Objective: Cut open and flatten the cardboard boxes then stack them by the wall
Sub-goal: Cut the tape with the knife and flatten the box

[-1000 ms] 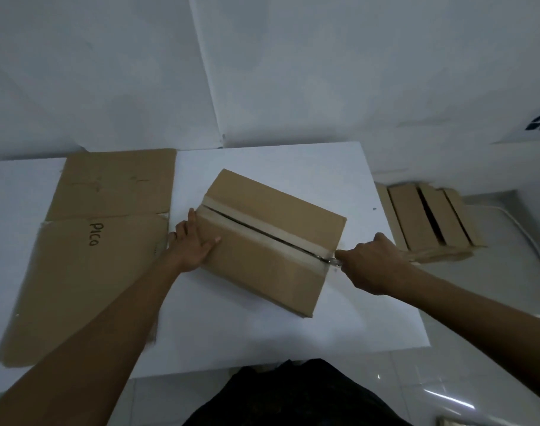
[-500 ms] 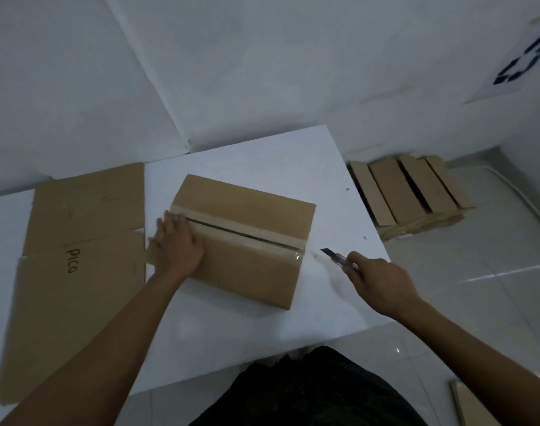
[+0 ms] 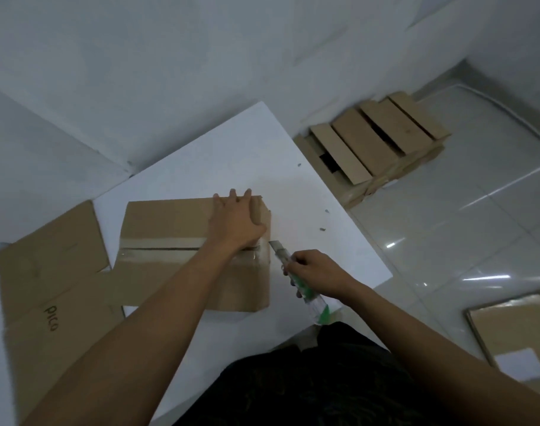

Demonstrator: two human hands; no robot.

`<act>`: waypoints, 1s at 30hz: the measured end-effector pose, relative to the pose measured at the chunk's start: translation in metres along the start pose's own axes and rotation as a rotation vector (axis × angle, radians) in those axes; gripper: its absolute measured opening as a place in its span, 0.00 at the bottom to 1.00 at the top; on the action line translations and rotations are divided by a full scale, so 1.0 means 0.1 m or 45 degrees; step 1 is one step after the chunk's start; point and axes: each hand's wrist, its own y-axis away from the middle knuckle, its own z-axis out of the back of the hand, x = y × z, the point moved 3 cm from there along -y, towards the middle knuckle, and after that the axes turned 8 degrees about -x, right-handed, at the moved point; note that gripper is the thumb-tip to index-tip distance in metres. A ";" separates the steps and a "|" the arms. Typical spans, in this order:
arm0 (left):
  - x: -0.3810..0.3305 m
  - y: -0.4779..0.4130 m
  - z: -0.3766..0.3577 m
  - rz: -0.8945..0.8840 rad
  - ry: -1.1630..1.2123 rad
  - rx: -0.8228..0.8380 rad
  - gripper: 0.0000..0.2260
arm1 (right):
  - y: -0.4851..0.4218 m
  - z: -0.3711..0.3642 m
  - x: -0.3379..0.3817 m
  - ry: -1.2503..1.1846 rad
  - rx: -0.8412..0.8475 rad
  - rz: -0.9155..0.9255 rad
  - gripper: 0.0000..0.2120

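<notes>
The left hand (image 3: 236, 221) is pressing flat, fingers spread, on the right end of the box (image 3: 182, 250), which is lying on the bench (image 3: 238, 155). The right hand (image 3: 319, 273) is closing its grip around a knife (image 3: 296, 279), blade pointing at the box's taped seam just beside the left hand. Flattened cardboard (image 3: 47, 290) is lying left of both hands, and a stack (image 3: 376, 149) is sitting on the floor by the wall, well beyond the right hand.

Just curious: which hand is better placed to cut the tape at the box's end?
Probably the right hand: it holds the knife, blade beside the box end. The left hand presses the box.
</notes>
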 end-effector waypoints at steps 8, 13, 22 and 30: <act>-0.13 -0.12 0.22 -0.028 -0.094 0.045 0.28 | -0.17 -0.06 0.10 0.004 -0.064 0.032 0.13; -0.12 -0.19 0.19 -0.051 -0.098 0.015 0.25 | -0.24 -0.06 0.12 0.043 -0.067 0.107 0.13; -0.05 -0.25 0.11 -0.118 -0.113 -0.035 0.14 | -0.23 -0.13 0.12 0.003 -0.112 0.184 0.15; -0.03 -0.23 0.06 -0.173 -0.151 -0.107 0.16 | -0.20 -0.27 0.05 -0.050 -0.146 0.139 0.14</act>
